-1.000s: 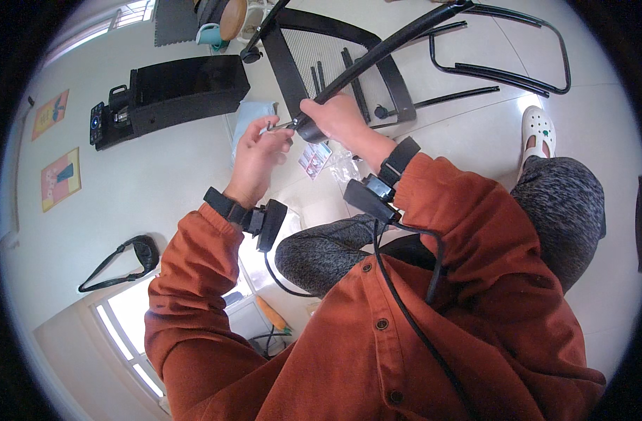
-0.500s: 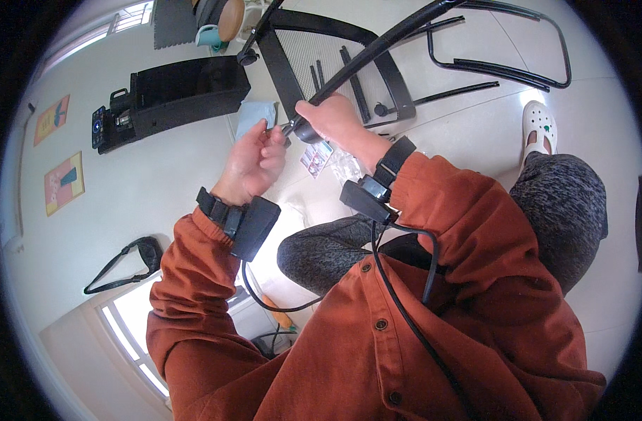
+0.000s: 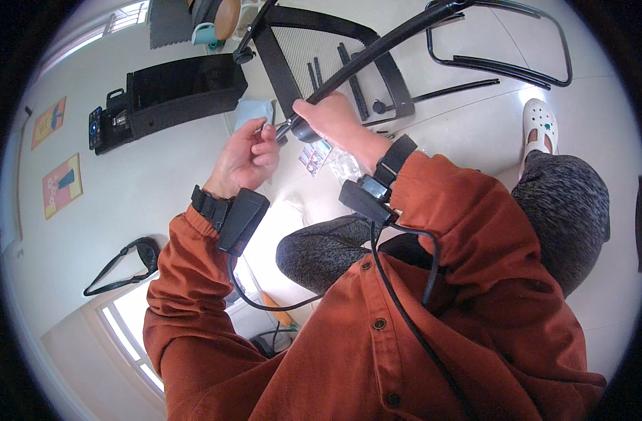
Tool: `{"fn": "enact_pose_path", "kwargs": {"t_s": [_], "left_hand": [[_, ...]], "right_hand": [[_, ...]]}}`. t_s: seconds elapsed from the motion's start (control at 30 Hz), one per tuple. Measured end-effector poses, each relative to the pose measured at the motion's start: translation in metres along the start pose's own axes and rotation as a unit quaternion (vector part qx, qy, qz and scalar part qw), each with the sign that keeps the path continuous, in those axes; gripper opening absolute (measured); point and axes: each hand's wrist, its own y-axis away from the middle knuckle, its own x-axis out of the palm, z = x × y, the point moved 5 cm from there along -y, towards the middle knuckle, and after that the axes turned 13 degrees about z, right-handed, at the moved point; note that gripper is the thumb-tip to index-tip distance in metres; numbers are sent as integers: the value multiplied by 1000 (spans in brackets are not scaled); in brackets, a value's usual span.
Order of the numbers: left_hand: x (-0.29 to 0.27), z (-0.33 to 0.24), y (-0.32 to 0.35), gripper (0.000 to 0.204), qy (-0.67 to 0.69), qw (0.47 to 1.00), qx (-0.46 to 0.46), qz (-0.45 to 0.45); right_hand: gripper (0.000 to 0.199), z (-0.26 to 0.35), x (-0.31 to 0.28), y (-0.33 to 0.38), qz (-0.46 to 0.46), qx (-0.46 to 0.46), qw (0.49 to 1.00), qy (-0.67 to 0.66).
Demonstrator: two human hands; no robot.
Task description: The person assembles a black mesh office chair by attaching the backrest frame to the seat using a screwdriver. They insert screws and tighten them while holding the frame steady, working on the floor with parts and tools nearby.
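Note:
My right hand is wrapped round the lower end of a long black metal tube, which slants up to the far right. A short black rounded piece shows at that end, under the hand. Close to the tube's end, my left hand is closed, with thumb and fingertips pinched together. Whatever is between them is too small to name. Beyond both hands, a black chair frame with mesh lies on the floor, with several loose black bars on the mesh.
A bent black tube frame lies at the far right. Small printed cards and a clear plastic bag are below my hands. A pale blue packet sits beside a black cabinet. A black bag is at the left.
My left hand has shifted slightly left and its fingertips have turned a little. My right hand keeps its hold on the tube, almost unmoved.

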Motion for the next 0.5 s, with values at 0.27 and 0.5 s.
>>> {"fn": "enact_pose_path", "kwargs": {"t_s": [0.27, 0.5], "left_hand": [[-1, -5, 2, 27, -219, 962, 148, -66], [-2, -3, 5, 24, -501, 802, 319, -70]], "right_hand": [[35, 3, -2, 0, 1, 9, 999, 34], [37, 5, -2, 0, 2, -16, 999, 36]]}}
